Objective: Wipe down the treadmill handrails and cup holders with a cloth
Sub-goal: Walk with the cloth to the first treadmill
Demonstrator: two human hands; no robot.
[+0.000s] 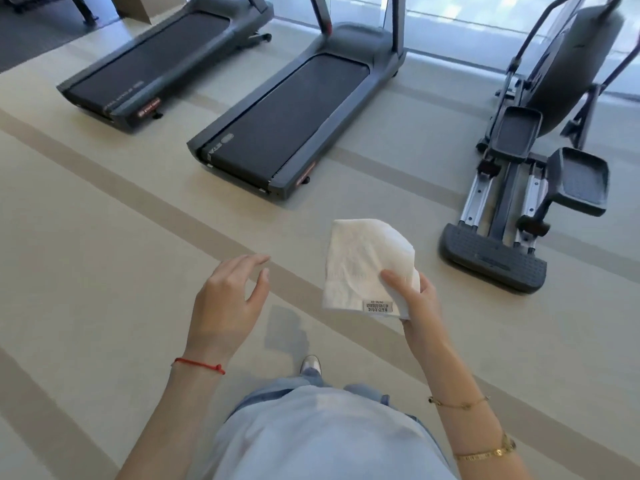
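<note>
My right hand [417, 303] grips a folded white cloth [363, 265] by its lower right corner, thumb on top; a small printed label shows near its bottom edge. To the cloth's left my left hand [230, 299] hovers with relaxed, spread fingers and holds nothing. Ahead on the floor stands a dark grey treadmill [294, 116], its belt pointing toward me. Only the lower uprights [396, 22] show; its handrails and cup holders are out of frame above. A second treadmill [152, 60] stands farther left.
An elliptical trainer [540, 168] with two foot pedals stands at the right, close to the nearer treadmill. Beige floor with darker stripes stretches between me and the machines. Windows run along the back. My shoe [310, 363] shows below the hands.
</note>
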